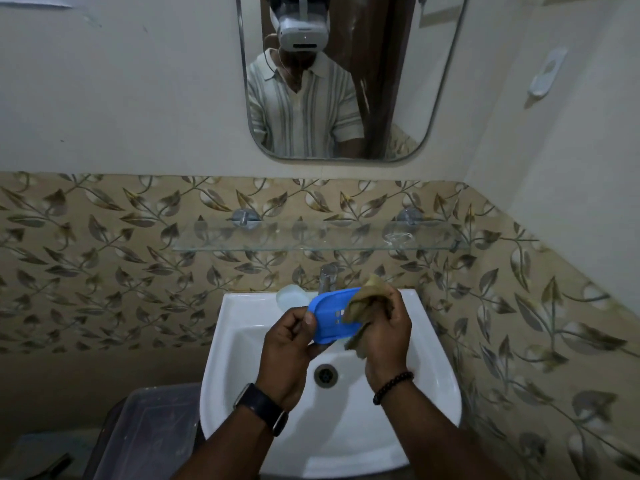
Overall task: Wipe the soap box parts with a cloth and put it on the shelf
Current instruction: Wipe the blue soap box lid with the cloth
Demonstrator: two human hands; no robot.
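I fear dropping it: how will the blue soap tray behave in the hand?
The blue soap tray looks like thin moulded plastic, so probably light and stiff. The left hand pinches only one end, so it may slip if wet. It probably would not shatter.

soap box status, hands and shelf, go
Left hand grips blue soap box tray. Right hand presses cloth on it. Glass shelf holds no soap box part.

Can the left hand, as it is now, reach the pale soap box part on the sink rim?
Probably not yet: the left hand is gripping the blue tray, so it is occupied. The pale part lies uncovered just behind it.
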